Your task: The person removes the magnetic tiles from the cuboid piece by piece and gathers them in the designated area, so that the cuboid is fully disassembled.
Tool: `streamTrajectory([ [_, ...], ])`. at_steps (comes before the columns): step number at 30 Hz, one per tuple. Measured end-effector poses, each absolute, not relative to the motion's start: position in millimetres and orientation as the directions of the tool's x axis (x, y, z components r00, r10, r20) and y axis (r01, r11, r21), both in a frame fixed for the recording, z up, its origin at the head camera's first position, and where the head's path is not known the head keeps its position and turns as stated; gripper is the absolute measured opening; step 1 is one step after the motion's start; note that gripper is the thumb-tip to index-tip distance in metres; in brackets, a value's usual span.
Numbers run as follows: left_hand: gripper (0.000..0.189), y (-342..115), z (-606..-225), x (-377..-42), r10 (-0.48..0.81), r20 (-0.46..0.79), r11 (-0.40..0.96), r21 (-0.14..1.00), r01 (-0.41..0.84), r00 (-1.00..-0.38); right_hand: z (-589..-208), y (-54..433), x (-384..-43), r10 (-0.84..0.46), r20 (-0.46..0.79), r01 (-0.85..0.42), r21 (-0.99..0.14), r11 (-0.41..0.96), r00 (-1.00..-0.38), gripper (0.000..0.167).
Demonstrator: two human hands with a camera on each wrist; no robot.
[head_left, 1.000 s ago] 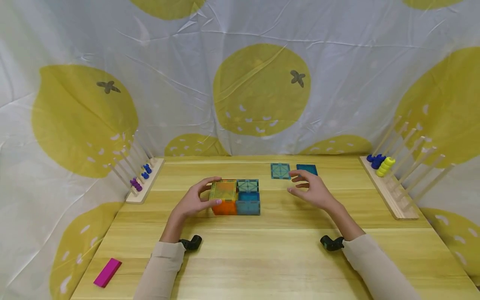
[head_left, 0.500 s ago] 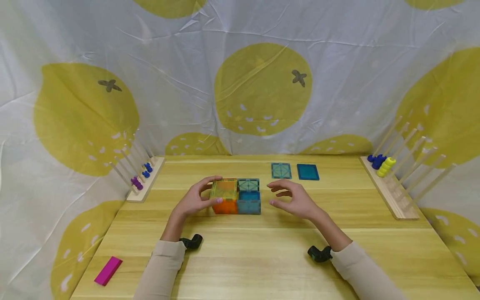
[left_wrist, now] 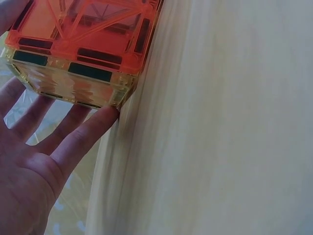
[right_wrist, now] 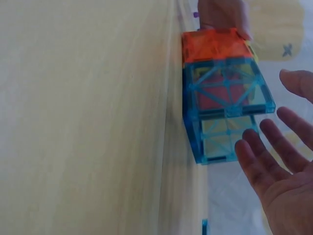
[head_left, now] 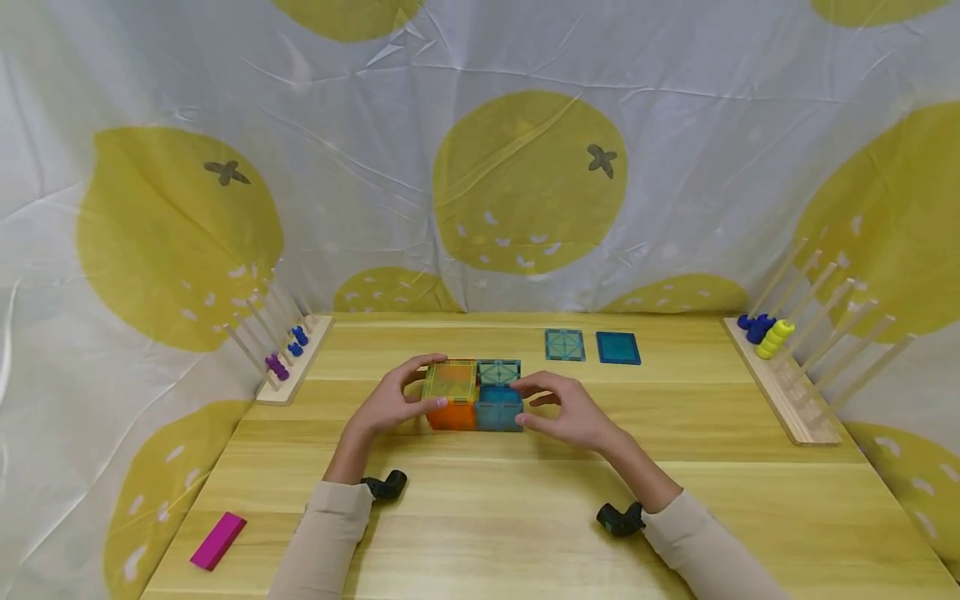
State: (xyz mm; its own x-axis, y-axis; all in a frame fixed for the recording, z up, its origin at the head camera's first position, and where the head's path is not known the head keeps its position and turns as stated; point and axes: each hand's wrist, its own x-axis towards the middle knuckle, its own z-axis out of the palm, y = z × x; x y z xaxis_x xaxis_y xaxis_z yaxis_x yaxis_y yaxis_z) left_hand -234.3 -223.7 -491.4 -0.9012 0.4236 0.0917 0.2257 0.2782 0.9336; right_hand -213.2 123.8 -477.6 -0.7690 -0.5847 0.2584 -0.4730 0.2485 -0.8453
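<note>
A low box of magnetic tiles stands mid-table. Its left half has an orange front tile (head_left: 452, 416) and a yellow top tile (head_left: 450, 380); the right half is made of blue tiles (head_left: 498, 417), with no tile on top. My left hand (head_left: 388, 404) holds the box's left end, thumb at the front and fingers reaching behind. In the left wrist view, fingertips touch a yellow side tile (left_wrist: 68, 81). My right hand (head_left: 566, 410) is at the blue half's right end, thumb and fingers spread apart; the right wrist view shows that end uncovered between the blue tiles (right_wrist: 227, 88).
Behind the right hand lie a light-blue tile (head_left: 564, 344) and a darker blue tile (head_left: 618, 347). Wooden peg boards with beads stand left (head_left: 296, 367) and right (head_left: 783, 383). A magenta block (head_left: 218, 541) lies front left. A lemon-print curtain (head_left: 360, 200) hangs behind the table.
My right hand has moved left from beside the loose blue tiles to the right end of the box. The left hand has stayed on the box.
</note>
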Motion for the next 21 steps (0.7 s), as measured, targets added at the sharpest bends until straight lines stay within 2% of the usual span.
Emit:
streamTrajectory([
  [8,0.069,-224.0,-491.3,-233.7,0.422,0.089,0.28,0.934,0.223,-0.902,-485.7,114.2,-211.1,-0.603,0.255,-0.477,-0.845,0.241,-0.756,0.049],
  [21,0.071,-223.6,-492.0,-234.4,0.42,0.089,0.29,0.93,0.226,-0.903,-486.0,102.5,-210.5,-0.611,0.217,-0.478,-0.825,0.301,-0.761,0.051],
])
